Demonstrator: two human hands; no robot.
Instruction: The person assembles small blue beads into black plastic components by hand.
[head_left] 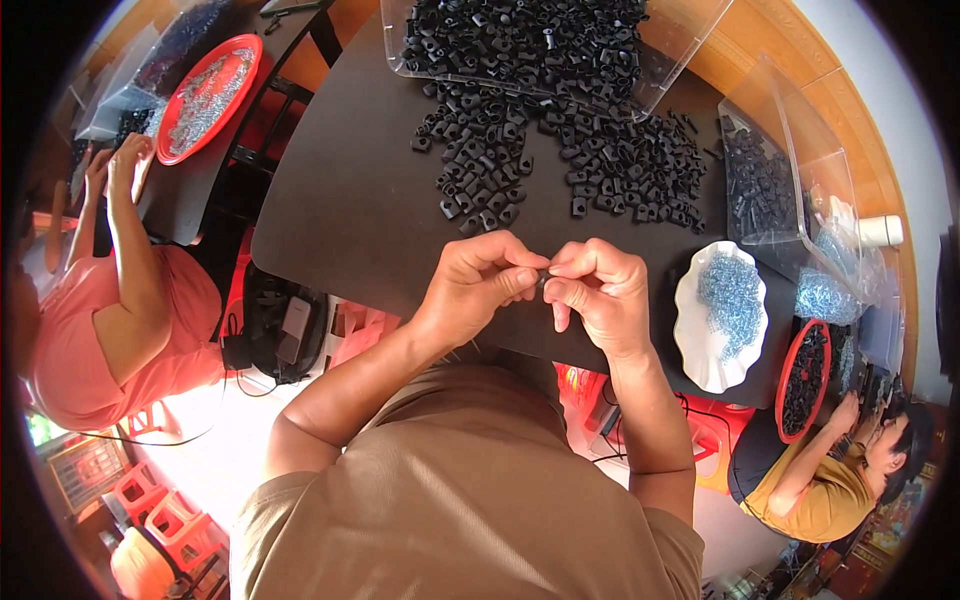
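Note:
My left hand (487, 277) and my right hand (600, 290) meet over the near edge of the dark table. Both pinch one small black plastic piece (543, 279) between thumbs and forefingers; the fingers hide most of it. Beyond them, many similar black plastic pieces (480, 180) lie loose in two heaps. These spread from a clear plastic bin (400, 70) that is tipped toward me and full of the same pieces. Right of my right hand stands a white scalloped dish (697, 325) with small bluish clear parts (730, 300) in it.
At the right, a clear bin (790, 110) holds more dark pieces, beside a bag of bluish parts (828, 295) and a red tray (790, 425) of black pieces. A co-worker in yellow (825, 500) sits right; another in pink (110, 320) sits left near a red tray (250, 60).

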